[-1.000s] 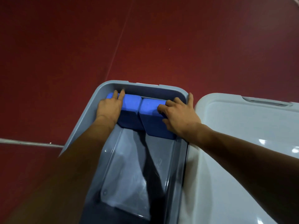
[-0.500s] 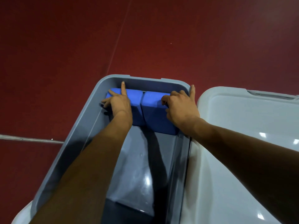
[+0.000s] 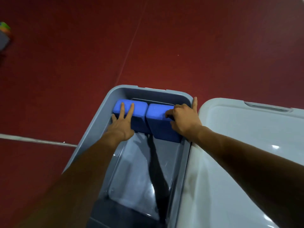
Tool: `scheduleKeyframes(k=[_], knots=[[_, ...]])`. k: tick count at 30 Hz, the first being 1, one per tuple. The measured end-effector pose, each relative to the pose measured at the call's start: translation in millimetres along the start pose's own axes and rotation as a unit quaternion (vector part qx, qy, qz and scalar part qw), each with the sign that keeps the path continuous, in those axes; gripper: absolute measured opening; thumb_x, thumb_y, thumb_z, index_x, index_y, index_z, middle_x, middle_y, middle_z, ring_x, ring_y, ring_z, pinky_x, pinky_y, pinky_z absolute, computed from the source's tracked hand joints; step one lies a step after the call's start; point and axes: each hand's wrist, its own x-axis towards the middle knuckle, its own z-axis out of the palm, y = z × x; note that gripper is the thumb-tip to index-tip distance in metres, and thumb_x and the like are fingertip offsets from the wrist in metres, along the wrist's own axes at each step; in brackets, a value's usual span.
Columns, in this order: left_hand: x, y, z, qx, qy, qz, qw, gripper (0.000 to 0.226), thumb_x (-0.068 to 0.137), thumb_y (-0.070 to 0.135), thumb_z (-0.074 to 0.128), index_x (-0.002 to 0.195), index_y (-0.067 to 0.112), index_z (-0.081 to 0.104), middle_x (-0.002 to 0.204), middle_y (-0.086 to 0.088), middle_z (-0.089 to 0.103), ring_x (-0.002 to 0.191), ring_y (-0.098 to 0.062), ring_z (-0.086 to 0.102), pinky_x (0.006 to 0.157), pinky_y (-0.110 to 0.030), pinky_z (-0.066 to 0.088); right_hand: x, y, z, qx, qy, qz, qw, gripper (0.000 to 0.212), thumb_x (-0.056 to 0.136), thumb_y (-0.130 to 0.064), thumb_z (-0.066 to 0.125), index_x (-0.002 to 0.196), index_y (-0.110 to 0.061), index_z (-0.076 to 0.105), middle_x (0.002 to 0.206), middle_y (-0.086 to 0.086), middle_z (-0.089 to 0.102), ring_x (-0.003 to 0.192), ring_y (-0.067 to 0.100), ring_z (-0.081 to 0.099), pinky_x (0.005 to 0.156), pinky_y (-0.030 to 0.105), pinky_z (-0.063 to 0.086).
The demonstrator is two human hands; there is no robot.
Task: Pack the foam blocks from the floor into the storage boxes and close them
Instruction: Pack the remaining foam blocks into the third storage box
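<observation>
Two blue foam blocks stand side by side at the far end of an open grey storage box (image 3: 98,127). My left hand (image 3: 122,124) presses the left block (image 3: 139,107) with straight fingers laid over its top. My right hand (image 3: 184,119) grips the right block (image 3: 156,117), its fingers curled onto the block's top and one finger stretched along the box's right rim. The lower part of both blocks is in shadow against the box's far wall.
A pale lid (image 3: 238,145) lies to the right, touching the open box's rim. Dark red floor (image 3: 148,46) lies beyond, with a white line (image 3: 32,140) at the left. Something multicoloured (image 3: 5,30) lies at the far left edge.
My left hand has shifted from the block's left corner to its front, fingers now spread flat over the top. The right hand stays on the right block. The view has pulled back a little.
</observation>
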Motion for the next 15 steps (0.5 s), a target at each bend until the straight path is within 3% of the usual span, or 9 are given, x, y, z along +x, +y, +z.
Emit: scheduleKeyframes(k=[5,8,15], knots=[[-53.3,32.0,-7.3,-0.009,-0.005,0.067,0.998,0.110,0.089,0.018,0.065,0.149,0.053,-0.021,0.163,0.012,-0.028,0.153,-0.040,0.001,0.113,-0.055,0.033,-33.4,-25.3,-29.2,0.011,-0.077,0.031,0.997,0.068,0.085,-0.017,0.057,0.148,-0.036,0.040,0.139,0.005,0.045,0.135,0.031,0.040,0.112,0.074,-0.002],[-81.5,57.1,-30.4,-0.011,-0.011,0.099,0.995,0.107,0.090,0.021,0.064,0.151,0.053,-0.017,0.164,0.011,-0.022,0.154,-0.034,-0.001,0.112,-0.053,0.035,-58.7,-40.4,-55.3,0.015,-0.090,0.044,0.995,0.067,0.085,-0.018,0.057,0.148,-0.034,0.039,0.142,0.006,0.043,0.136,0.032,0.037,0.116,0.070,0.005],[-133.3,104.0,-134.4,0.030,0.017,0.167,0.985,0.088,0.097,0.027,0.057,0.158,0.043,-0.005,0.168,0.006,-0.007,0.154,-0.031,-0.001,0.117,-0.055,0.029,-97.5,-40.4,-147.1,-0.023,-0.048,0.108,0.993,0.067,0.085,-0.027,0.064,0.147,-0.025,0.037,0.140,0.009,0.046,0.133,0.037,0.041,0.114,0.073,0.001]])
